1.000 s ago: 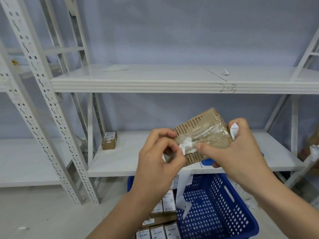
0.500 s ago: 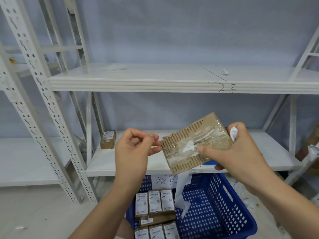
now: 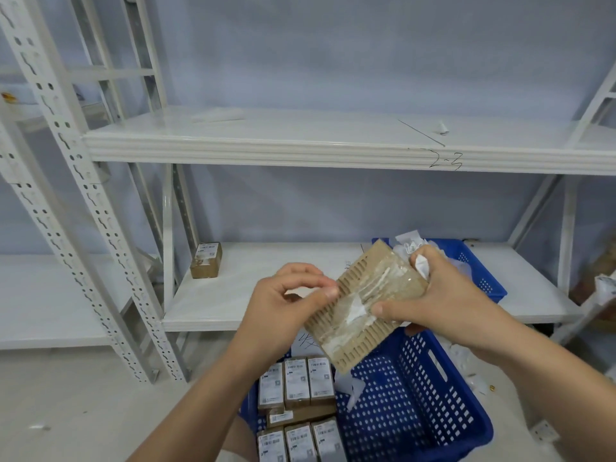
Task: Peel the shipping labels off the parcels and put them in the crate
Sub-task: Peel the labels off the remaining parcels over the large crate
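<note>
Cardboard, brown and ridged, wrapped in clear tape: that was the parcel (image 3: 366, 305), held up in the air just above the far left corner of the blue crate (image 3: 410, 405) on the floor. The right hand (image 3: 446, 301) clamped it by the right edge, thumb pressed flat on the taped face, and a crumpled white scrap (image 3: 421, 266) poked out between its fingers (a peeled bit of label, by the look of it). And there was the left hand (image 3: 283, 305), fingers curled, thumb and forefinger nipping at the parcel's left edge; whether they had film or paper between them was too small to tell. A torn white label remnant (image 3: 355, 310) lay on the face right beside the right thumb, so the peeling was, I judged, only partly done. Down inside the crate, at its left end, sat labelled parcels (image 3: 296, 381) in tidy rows, stickers untouched. Beyond the crate and higher, on the shelf (image 3: 240, 288), stood a second crate (image 3: 483, 278) with white scraps heaped in it, and far off to the crate's left on that shelf sat one small box (image 3: 206, 260) alone. How to do this step well? Find a loose corner with a nail, pull low and slow along the face rather than straight up, and brace the board with the right thumb close to the tear line, so the paper comes off in one sheet and not in crumbs. The risk, as I read it, was thin label shredding under that tape.
</note>
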